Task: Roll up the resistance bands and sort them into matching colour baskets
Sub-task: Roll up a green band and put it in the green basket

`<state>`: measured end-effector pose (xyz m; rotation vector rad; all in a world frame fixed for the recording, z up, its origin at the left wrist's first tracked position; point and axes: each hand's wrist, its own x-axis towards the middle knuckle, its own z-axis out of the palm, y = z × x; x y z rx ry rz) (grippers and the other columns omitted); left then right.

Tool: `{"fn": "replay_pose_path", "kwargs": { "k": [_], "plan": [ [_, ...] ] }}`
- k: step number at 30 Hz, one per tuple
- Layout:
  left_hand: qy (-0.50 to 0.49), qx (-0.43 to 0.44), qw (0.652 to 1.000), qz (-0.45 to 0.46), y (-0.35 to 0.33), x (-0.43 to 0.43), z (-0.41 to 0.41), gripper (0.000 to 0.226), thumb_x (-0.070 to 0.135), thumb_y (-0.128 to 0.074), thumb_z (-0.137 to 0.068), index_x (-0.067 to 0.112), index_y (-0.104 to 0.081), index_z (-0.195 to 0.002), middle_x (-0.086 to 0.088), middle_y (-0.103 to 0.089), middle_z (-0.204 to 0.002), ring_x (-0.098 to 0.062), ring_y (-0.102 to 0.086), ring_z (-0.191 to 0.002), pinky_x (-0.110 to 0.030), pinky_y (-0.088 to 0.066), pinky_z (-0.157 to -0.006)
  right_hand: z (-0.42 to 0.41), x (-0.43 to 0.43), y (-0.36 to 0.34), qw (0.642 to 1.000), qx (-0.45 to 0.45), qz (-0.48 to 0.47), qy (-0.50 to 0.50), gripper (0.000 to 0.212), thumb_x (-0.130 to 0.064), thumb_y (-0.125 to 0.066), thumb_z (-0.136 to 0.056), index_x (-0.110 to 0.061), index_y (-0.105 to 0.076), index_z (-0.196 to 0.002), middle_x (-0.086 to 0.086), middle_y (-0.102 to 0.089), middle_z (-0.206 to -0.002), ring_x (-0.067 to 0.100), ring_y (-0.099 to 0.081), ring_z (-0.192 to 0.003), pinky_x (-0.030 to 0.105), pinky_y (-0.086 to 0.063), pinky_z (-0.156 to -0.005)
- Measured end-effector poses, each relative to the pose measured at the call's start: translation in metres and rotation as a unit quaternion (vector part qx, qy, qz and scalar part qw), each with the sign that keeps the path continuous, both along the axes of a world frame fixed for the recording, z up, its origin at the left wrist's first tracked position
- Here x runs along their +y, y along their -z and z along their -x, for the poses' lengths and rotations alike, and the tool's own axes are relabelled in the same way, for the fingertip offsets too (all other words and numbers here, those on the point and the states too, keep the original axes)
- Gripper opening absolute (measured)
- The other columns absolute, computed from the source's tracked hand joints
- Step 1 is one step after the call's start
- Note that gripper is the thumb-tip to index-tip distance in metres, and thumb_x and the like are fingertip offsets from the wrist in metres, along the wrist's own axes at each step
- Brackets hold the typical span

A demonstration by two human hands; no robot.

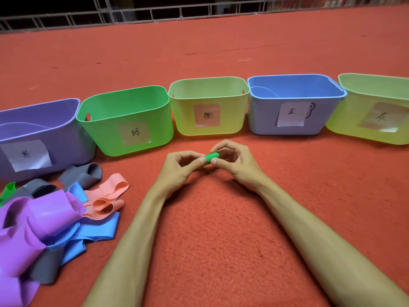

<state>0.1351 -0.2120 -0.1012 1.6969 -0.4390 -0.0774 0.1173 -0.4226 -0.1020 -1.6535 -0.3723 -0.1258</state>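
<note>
A small tightly rolled green band [211, 156] sits between both hands above the red floor. My left hand [181, 167] pinches its left end with thumb and fingers. My right hand [234, 161] pinches its right end, fingers curled over the top. Behind them stands a row of labelled baskets: purple basket [66, 138], green basket [106, 140], yellow-green basket [183, 116], blue basket [263, 116] and another yellow-green basket [340, 120]. A heap of loose bands lies at the lower left, with purple bands [44, 216], blue bands [99, 229], pink bands [108, 198] and grey bands [84, 173].
A green band's end [8, 189] pokes out at the left edge of the heap. Red carpet-like floor [221, 240] spreads around my forearms. A metal railing [155, 12] runs along the far edge.
</note>
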Motion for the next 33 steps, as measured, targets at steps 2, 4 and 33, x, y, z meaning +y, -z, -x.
{"fn": "replay_pose_path", "kwargs": {
  "k": [2, 4, 33],
  "plan": [
    [0.005, -0.004, 1.0, -0.008, 0.0, 0.0, 0.001, 0.016, 0.011, -0.073, -0.094, 0.004, -0.078, -0.107, -0.005, -0.08, -0.101, -0.008, -0.072, -0.092, -0.019, -0.053, -0.084, 0.001, -0.001, -0.001, 1.0, 0.004, -0.009, -0.002, 0.02, 0.005, -0.072, -0.09, 0.001, -0.066, -0.109, 0.021, -0.075, -0.094, 0.018, -0.071, -0.084, 0.035, -0.056, -0.084],
    [0.012, -0.004, 1.0, -0.007, -0.001, 0.0, 0.001, 0.016, 0.008, -0.073, -0.094, 0.002, -0.078, -0.109, -0.008, -0.08, -0.102, -0.009, -0.072, -0.092, -0.022, -0.055, -0.086, 0.0, 0.0, 0.0, 1.0, 0.008, -0.026, -0.004, 0.023, 0.002, -0.074, -0.089, -0.002, -0.069, -0.111, 0.022, -0.074, -0.096, 0.02, -0.069, -0.087, 0.041, -0.055, -0.087],
    [-0.011, 0.025, 0.999, 0.043, -0.009, 0.015, 0.001, 0.016, 0.001, -0.082, -0.083, -0.001, -0.077, -0.098, -0.014, -0.079, -0.096, -0.02, -0.074, -0.088, -0.026, -0.056, -0.084, 0.007, 0.021, -0.005, 0.999, 0.013, -0.013, 0.046, 0.014, -0.002, -0.08, -0.087, -0.008, -0.077, -0.099, 0.009, -0.08, -0.097, 0.032, -0.077, -0.093, 0.05, -0.061, -0.09]
  ]
}}
